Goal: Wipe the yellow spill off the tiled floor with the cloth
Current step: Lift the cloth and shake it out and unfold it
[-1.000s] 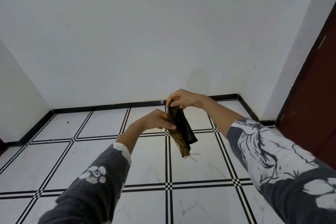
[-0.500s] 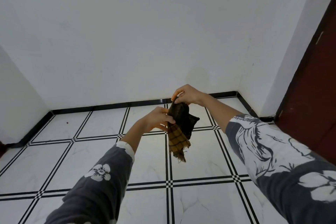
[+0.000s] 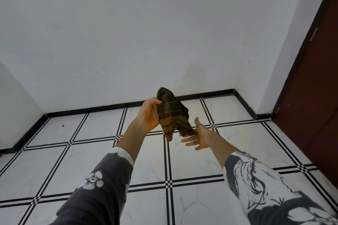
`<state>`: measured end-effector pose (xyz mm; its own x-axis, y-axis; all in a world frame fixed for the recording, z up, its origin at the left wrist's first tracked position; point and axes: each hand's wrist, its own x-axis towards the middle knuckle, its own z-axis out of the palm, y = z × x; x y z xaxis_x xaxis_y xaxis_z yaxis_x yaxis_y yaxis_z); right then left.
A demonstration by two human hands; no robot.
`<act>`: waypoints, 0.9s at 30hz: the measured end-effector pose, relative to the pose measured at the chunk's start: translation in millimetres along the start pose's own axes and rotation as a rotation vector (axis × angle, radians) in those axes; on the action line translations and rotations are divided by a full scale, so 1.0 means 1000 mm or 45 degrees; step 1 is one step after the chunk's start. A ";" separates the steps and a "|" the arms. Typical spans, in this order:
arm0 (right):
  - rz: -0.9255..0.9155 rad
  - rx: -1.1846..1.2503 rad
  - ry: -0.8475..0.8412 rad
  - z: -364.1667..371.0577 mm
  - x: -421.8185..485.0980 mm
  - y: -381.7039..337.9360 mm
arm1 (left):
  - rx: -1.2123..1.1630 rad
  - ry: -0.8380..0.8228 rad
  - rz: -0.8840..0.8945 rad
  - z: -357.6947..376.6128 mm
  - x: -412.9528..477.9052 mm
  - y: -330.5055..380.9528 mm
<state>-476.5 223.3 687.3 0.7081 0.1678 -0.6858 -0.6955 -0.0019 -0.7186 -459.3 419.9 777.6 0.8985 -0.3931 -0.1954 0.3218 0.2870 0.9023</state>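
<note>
From my remote seat, the left hand point(image 3: 149, 115) gripped the plaid cloth point(image 3: 171, 115) up at twelve o'clock, well above the tiled floor point(image 3: 201, 160). The right hand point(image 3: 200, 136) lay open, palm up, beneath its frayed hem, holding nothing. I saw no yellow spill, so a wipe could have landed on clean tile. The loosely bunched cloth might have slipped. No writing was readable.

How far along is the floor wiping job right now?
Done: no wiping shows; no yellow spill is clearly visible on the white black-lined tiled floor, at most a faint yellowish tint under the cloth.
In hand: the left hand grips the brown-and-yellow plaid cloth, held up off the floor. The right hand is open beneath its hanging edge.
Left: bringing the cloth down and wiping.
</note>
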 end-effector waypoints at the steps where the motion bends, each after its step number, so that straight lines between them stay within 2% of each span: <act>1: -0.022 0.074 -0.068 0.005 0.000 0.000 | -0.038 0.000 0.028 0.000 0.001 -0.001; 5: -0.272 0.497 -0.169 0.014 -0.006 -0.016 | 0.003 0.094 -0.005 -0.011 0.000 -0.008; 7: -0.369 0.575 -0.223 0.011 -0.007 -0.027 | 0.060 0.164 -0.047 -0.019 -0.002 -0.009; 9: -0.392 0.464 -0.277 0.005 -0.006 -0.031 | 0.087 0.196 -0.042 -0.024 -0.004 -0.007; 12: -0.368 0.091 -0.265 0.005 -0.006 -0.033 | 0.055 0.218 -0.061 -0.027 -0.005 -0.003; 15: -0.441 -0.018 -0.058 0.008 -0.010 -0.038 | 0.134 0.228 -0.130 -0.032 -0.007 0.000; 17: -0.536 0.096 0.074 0.009 -0.014 -0.042 | 0.228 0.238 -0.151 -0.036 -0.008 0.001; 21: -0.651 0.272 0.256 0.011 -0.020 -0.048 | 0.385 0.397 -0.172 -0.043 -0.011 0.000; 27: -0.662 0.055 0.714 0.020 -0.019 -0.049 | 0.345 0.667 -0.063 -0.033 -0.003 -0.007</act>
<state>-458.4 239.7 737.8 0.8936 -0.3885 -0.2248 -0.2518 -0.0193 -0.9676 -454.3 448.2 759.4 0.9343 0.1034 -0.3412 0.3411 0.0187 0.9398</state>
